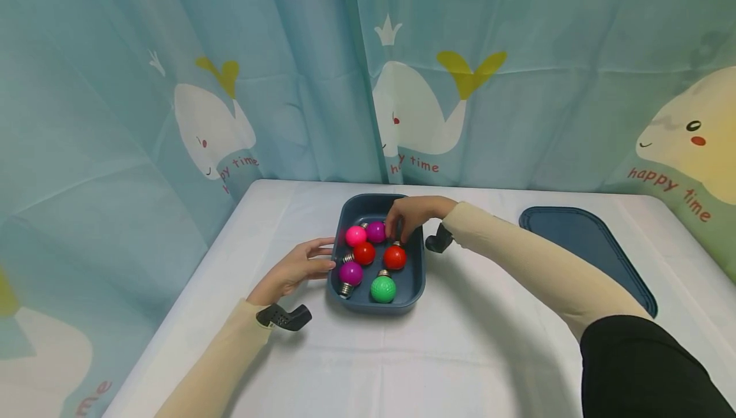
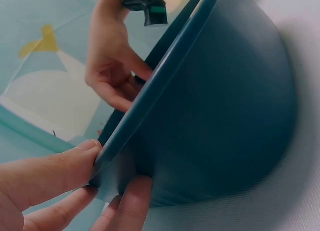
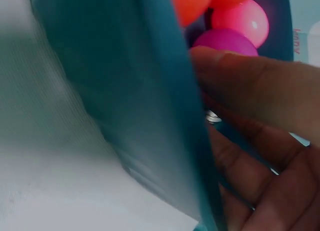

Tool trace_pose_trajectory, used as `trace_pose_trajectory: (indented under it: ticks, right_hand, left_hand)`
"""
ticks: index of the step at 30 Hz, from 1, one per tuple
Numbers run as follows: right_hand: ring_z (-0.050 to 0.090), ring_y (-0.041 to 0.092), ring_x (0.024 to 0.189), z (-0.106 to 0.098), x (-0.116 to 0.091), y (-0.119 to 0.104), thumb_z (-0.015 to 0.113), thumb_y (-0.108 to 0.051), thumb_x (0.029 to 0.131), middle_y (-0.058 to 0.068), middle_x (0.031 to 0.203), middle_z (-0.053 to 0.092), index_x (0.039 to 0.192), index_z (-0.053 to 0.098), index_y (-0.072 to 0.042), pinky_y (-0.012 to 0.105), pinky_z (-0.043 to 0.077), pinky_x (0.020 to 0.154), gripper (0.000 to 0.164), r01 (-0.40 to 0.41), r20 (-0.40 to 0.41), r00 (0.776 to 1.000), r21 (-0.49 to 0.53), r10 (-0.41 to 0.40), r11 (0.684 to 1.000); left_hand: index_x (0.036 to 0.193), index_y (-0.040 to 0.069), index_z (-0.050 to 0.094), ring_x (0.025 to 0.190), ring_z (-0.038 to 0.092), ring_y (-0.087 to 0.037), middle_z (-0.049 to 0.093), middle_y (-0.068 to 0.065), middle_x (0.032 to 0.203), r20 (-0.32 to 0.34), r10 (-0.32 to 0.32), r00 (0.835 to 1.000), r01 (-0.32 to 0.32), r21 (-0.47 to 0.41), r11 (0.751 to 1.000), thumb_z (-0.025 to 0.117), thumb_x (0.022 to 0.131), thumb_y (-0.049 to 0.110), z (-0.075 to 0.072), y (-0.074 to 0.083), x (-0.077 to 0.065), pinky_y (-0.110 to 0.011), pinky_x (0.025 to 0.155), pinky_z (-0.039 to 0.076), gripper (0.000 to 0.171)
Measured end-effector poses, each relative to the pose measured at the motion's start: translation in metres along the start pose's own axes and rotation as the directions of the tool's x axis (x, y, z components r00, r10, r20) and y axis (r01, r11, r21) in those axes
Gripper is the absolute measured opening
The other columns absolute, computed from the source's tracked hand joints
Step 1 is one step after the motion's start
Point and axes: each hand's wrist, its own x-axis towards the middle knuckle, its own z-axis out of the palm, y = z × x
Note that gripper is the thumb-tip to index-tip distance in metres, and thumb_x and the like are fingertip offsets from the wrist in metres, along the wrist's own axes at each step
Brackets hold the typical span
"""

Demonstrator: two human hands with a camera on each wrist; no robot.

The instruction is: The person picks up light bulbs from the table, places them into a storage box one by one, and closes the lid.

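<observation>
A deep blue-grey plastic bin holds round coloured light bulbs with metal screw bases. My right hand reaches down into its back right part. In the right wrist view, a metal base shows between that hand's thumb and curled fingers; the rest is hidden. Just in front lies a red bulb, its base towards the hand. My left hand rests its fairly straight fingers against the bin's left side, the thumb touching the rim. Also inside are purple, pink and green bulbs.
A flat blue-grey tray or lid lies at the right on the white-covered table, partly behind my right forearm. Blue curtains with whale prints hang along the table's back and left edges.
</observation>
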Motion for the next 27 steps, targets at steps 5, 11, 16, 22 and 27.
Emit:
trace_pose_trajectory:
  ticks: [5, 11, 16, 22, 27]
  right_hand:
    - [0.066, 0.018, 0.09, -0.004, -0.005, 0.004, 0.068, 0.006, 0.077, 0.016, 0.103, 0.07, 0.106, 0.067, 0.001, 0.03, 0.056, 0.086, 0.03, 0.04, -0.037, 0.999, 0.032, -0.039, 0.999]
    - [0.068, 0.021, 0.092, -0.007, -0.016, 0.004, 0.068, 0.005, 0.079, 0.018, 0.109, 0.067, 0.111, 0.065, 0.002, 0.03, 0.056, 0.086, 0.032, 0.034, -0.061, 0.998, 0.109, -0.028, 0.993]
    - [0.064, 0.034, 0.101, -0.009, -0.027, 0.002, 0.066, 0.006, 0.08, 0.025, 0.115, 0.063, 0.117, 0.06, 0.005, 0.031, 0.056, 0.088, 0.037, 0.053, -0.079, 0.996, 0.177, -0.04, 0.983]
    - [0.062, 0.037, 0.104, -0.009, -0.039, -0.002, 0.067, 0.004, 0.081, 0.025, 0.116, 0.062, 0.121, 0.057, 0.006, 0.032, 0.055, 0.09, 0.042, 0.08, -0.104, 0.993, 0.189, -0.061, 0.979]
    - [0.062, 0.033, 0.105, -0.008, -0.052, -0.007, 0.068, 0.002, 0.08, 0.024, 0.119, 0.062, 0.123, 0.057, 0.003, 0.032, 0.054, 0.091, 0.044, 0.085, -0.137, 0.989, 0.206, -0.057, 0.975]
  left_hand:
    - [0.144, 0.003, 0.032, 0.125, 0.048, -0.039, 0.037, -0.026, 0.144, -0.008, -0.002, 1.0, 0.002, -0.002, 1.0, 0.06, 0.088, 0.007, 0.001, 0.0, 0.0, -0.047, 0.099, 0.047, 0.063]
    - [0.144, 0.001, 0.03, 0.125, 0.048, -0.04, 0.035, -0.028, 0.144, 0.004, 0.007, 1.0, -0.007, 0.0, 1.0, 0.059, 0.089, 0.008, 0.0, -0.002, 0.001, -0.047, 0.1, 0.046, 0.063]
    - [0.144, 0.002, 0.031, 0.124, 0.049, -0.039, 0.036, -0.027, 0.144, 0.003, 0.008, 1.0, -0.008, 0.001, 1.0, 0.059, 0.089, 0.008, 0.0, -0.002, 0.001, -0.047, 0.099, 0.047, 0.063]
    - [0.145, 0.002, 0.03, 0.124, 0.049, -0.039, 0.036, -0.028, 0.144, 0.005, 0.013, 1.0, -0.013, 0.007, 1.0, 0.059, 0.089, 0.008, 0.0, -0.001, 0.001, -0.046, 0.098, 0.048, 0.063]
    - [0.145, 0.004, 0.031, 0.121, 0.052, -0.037, 0.037, -0.028, 0.142, -0.015, 0.009, 1.0, -0.009, 0.005, 1.0, 0.058, 0.09, 0.008, 0.0, 0.001, 0.0, -0.046, 0.096, 0.049, 0.061]
